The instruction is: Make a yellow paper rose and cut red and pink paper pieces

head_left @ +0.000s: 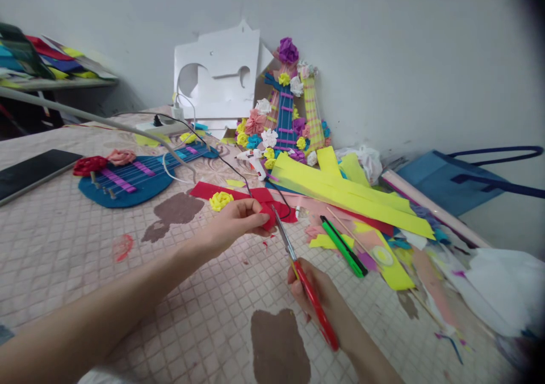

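Single head-worn view, wide angle, at wearer's eye height over the near side of the table (pixel 179 299), facing forward and tilted down. Both forearms enter from the near edge; left hand (pixel 238 216) and right hand (pixel 313 290) sit close to the lens, around mid-scene. Tabletop fills the near half, the plain wall (pixel 366 60) closes off the far side, seen roughly head-on. Coverage runs from the shelf (pixel 96 83), far left, to the blue tote bag (pixel 451 182), right. Dark rounding cuts the right corners.
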`<state>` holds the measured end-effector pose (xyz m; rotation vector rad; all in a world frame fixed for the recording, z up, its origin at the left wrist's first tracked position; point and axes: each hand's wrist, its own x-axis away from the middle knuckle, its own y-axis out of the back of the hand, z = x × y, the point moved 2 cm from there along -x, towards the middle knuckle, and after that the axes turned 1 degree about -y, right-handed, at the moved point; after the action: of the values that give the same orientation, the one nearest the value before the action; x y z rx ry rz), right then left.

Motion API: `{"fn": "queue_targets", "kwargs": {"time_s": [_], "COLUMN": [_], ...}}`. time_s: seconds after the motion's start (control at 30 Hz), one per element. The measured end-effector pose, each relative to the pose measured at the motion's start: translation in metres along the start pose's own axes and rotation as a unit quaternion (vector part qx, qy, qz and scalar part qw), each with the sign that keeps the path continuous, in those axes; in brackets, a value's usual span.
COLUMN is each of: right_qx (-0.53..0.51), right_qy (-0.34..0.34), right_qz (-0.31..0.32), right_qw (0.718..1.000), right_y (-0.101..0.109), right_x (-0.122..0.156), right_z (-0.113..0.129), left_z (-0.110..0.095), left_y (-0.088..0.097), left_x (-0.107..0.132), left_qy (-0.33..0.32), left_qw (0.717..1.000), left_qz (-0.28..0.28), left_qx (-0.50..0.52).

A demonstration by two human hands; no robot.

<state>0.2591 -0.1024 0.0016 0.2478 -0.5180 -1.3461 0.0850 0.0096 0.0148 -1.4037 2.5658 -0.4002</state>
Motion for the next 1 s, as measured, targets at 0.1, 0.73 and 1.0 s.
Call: {"fn": "queue_targets", "kwargs": {"time_s": [0.1, 0.73, 1.0], "right_qx": [0.005, -0.144, -0.235], "right_qy": [-0.008, -0.042, 0.015], "right_qz": [-0.005, -0.035, -0.150], "right_qw": [1.000, 0.988, 0.960], "right_y": [0.001, -0.007, -0.007], "right_x": [-0.001, -0.008, -0.009], "right_z": [0.001, -0.013, -0.013], "left_z": [-0.001, 0.014, 0.033], "left_y": [-0.001, -0.011, -0.044], "left_x": [0.000, 0.007, 0.028], "left_qy": [0.001, 0.037, 0.098], "left_qw": [1.000, 0.999, 0.995], "left_qz": [-0.002, -0.005, -0.009], "left_qx": [0.001, 0.038, -0.005]}}
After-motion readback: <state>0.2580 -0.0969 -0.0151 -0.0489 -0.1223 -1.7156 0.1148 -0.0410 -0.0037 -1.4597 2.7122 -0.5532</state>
